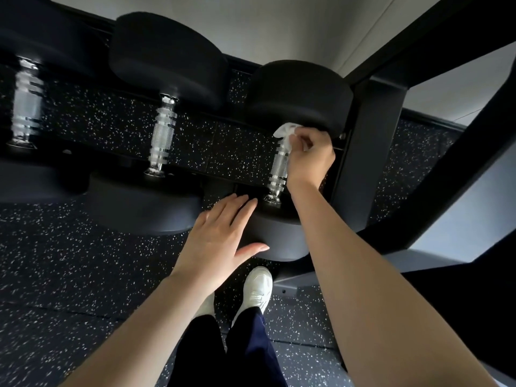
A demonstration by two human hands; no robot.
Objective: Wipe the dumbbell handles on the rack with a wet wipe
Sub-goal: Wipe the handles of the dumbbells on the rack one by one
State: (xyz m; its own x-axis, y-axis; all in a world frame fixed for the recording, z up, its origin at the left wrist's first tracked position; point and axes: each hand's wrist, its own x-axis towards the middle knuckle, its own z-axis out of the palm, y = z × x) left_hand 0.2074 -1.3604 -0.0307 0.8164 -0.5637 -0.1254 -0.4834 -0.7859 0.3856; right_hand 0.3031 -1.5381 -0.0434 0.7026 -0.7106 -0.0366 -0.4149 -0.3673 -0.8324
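Note:
Three black dumbbells lie side by side on a black rack (371,152), each with a chrome knurled handle. My right hand (311,157) holds a white wet wipe (284,132) pressed on the upper end of the rightmost handle (279,169). My left hand (220,236) rests flat with fingers spread on the near black head (282,241) of that same dumbbell. The middle handle (162,135) and the left handle (26,104) are bare and blurred.
The rack's upright post and slanted black frame bars (446,169) stand close on the right. Below is black speckled rubber floor (69,275). My white shoe (257,289) and dark trousers are under the rack's front edge. A pale wall runs behind.

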